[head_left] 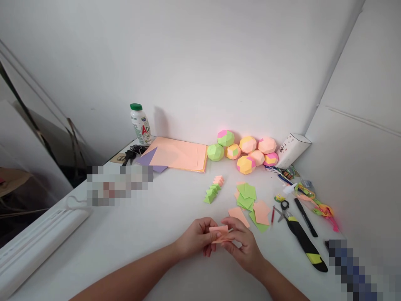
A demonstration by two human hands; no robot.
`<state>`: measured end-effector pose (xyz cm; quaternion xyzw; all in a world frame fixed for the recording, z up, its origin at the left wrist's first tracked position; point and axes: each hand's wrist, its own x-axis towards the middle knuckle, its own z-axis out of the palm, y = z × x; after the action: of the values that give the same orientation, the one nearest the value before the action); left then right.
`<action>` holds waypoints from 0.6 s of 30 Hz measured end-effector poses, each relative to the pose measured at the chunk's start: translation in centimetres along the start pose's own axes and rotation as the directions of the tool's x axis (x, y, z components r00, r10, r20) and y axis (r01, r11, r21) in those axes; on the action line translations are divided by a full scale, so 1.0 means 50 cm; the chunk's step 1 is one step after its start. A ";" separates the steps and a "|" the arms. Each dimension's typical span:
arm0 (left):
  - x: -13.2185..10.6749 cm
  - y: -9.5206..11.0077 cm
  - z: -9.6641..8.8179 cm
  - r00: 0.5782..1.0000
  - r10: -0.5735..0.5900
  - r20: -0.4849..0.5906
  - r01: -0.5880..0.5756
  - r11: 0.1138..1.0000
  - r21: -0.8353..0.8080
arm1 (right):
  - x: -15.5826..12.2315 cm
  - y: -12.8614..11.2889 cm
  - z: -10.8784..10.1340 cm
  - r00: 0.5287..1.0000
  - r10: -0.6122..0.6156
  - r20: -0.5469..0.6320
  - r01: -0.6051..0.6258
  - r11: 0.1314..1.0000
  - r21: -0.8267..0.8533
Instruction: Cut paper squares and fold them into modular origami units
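Observation:
Between my two hands, near the front of the white table, is a small folded piece of peach paper. My left hand pinches its left side with the thumb on top. The fingers of my right hand close on its right edge, where a thin pale stick-like bit shows; I cannot make out what it is. Just beyond lie loose green paper pieces and peach paper pieces. Further back, a row of folded green and peach paper units stands in a line.
Faceted paper balls cluster by the wall. Large peach sheets and a white bottle stand back left. Scissors, a black-and-yellow cutter and a black pen lie right. A long white object borders the left edge.

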<state>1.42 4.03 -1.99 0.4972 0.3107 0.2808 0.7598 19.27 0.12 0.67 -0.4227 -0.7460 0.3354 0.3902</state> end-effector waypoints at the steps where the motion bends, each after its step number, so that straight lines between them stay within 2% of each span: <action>1: -0.002 0.001 0.002 1.000 -0.006 0.004 0.006 1.000 0.031 | 0.002 -0.003 0.000 0.998 0.057 -0.004 -0.057 0.997 0.044; 4: -0.011 0.011 0.006 1.000 0.016 0.025 -0.018 0.996 0.092 | 0.003 -0.009 0.004 0.967 0.256 -0.015 -0.248 0.949 0.193; 6: -0.015 0.018 0.008 0.997 0.053 0.049 -0.057 0.995 0.082 | 0.002 -0.008 0.007 0.943 0.332 -0.036 -0.314 0.919 0.237; 11: -0.010 0.009 0.009 0.998 0.043 0.047 -0.045 0.998 0.049 | -0.001 -0.002 0.013 0.929 0.358 -0.094 -0.323 0.907 0.272; 14: -0.005 0.000 0.008 0.999 0.043 0.030 -0.044 0.998 0.040 | -0.003 0.005 0.015 0.897 0.426 -0.114 -0.384 0.882 0.272; 18: -0.005 0.000 0.011 0.999 0.046 -0.019 -0.045 0.999 0.014 | -0.003 0.015 0.014 0.860 0.507 -0.049 -0.467 0.823 0.324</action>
<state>1.66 3.53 -1.77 0.5067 0.3087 0.3007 0.7467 18.99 0.19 -0.35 -0.5564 -0.5254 0.5045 0.3998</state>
